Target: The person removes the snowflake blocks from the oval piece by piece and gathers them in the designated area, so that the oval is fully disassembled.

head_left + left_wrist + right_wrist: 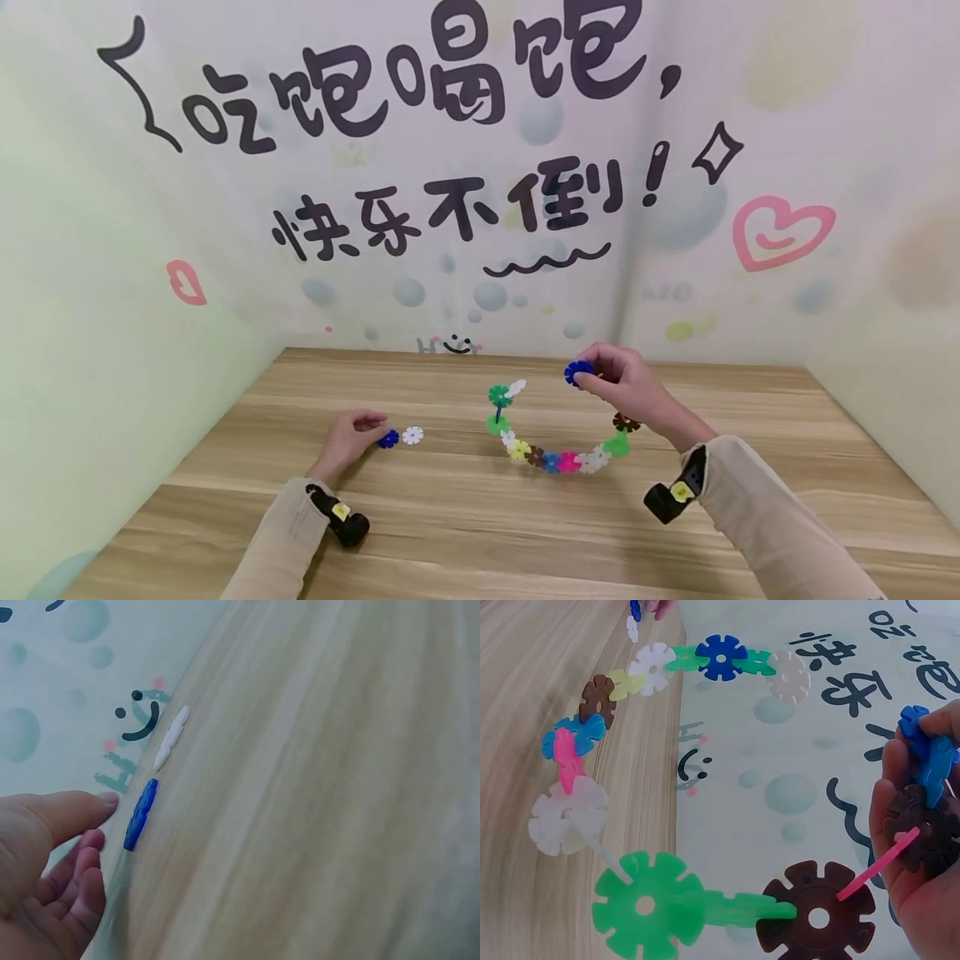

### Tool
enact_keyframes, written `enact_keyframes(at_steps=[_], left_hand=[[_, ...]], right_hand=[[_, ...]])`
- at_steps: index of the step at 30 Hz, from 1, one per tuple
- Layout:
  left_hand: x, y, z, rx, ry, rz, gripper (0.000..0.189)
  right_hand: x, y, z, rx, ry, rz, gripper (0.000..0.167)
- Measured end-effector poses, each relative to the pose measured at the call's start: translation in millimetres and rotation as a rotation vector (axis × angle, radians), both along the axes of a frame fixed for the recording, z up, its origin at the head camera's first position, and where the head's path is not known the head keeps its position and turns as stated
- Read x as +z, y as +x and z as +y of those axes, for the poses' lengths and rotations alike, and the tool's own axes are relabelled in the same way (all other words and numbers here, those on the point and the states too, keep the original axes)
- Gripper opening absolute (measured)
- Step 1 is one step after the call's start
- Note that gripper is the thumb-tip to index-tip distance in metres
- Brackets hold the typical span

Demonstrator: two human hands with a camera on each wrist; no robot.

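Thumb and fingertips of my right hand pinch a dark blue snowflake disc. That disc belongs to a chain of interlocking discs; in the right wrist view a lighter blue disc and a brown disc lie against the palm. From there the chain curves round through green, clear, pink, brown and white discs to a pale end disc. My left hand is low at the table, its loosely bent fingers beside a loose blue disc with a gap showing. A white disc lies just past it.
The wood-grain table ends at a printed backdrop with large dark lettering. Pale walls stand at both sides. Each wrist wears a black camera, the left one and the right one.
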State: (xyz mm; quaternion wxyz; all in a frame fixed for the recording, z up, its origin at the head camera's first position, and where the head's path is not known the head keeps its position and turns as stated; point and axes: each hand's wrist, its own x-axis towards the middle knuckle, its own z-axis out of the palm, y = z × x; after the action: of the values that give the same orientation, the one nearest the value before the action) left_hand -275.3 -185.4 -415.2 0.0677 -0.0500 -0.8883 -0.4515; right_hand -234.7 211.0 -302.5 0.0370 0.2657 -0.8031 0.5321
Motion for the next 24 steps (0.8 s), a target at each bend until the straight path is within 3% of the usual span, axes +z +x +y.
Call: enact_keyframes(at_steps=[4, 9, 17, 24], left_hand=[[5.9, -3.7, 3.6, 0.036, 0.043, 0.024, 0.021], [21.4, -5.4, 21.0, 0.029, 0.104, 0.067, 0.023], [59.8, 3.5, 74.4, -0.132, 0.191, 0.232, 0.018], [87.2, 16.9, 118.1, -0.307, 0.259, 0.274, 0.017]], right_hand=[[0.4, 0.6, -2, -0.002, 0.008, -0.004, 0.012], [1.7, 1.9, -6, -0.002, 0.018, -0.008, 0.013], [1.3, 0.9, -19, 0.018, 0.023, -0.017, 0.015], [0.5, -1.6, -30, 0.035, 0.033, 0.016, 0.013]])
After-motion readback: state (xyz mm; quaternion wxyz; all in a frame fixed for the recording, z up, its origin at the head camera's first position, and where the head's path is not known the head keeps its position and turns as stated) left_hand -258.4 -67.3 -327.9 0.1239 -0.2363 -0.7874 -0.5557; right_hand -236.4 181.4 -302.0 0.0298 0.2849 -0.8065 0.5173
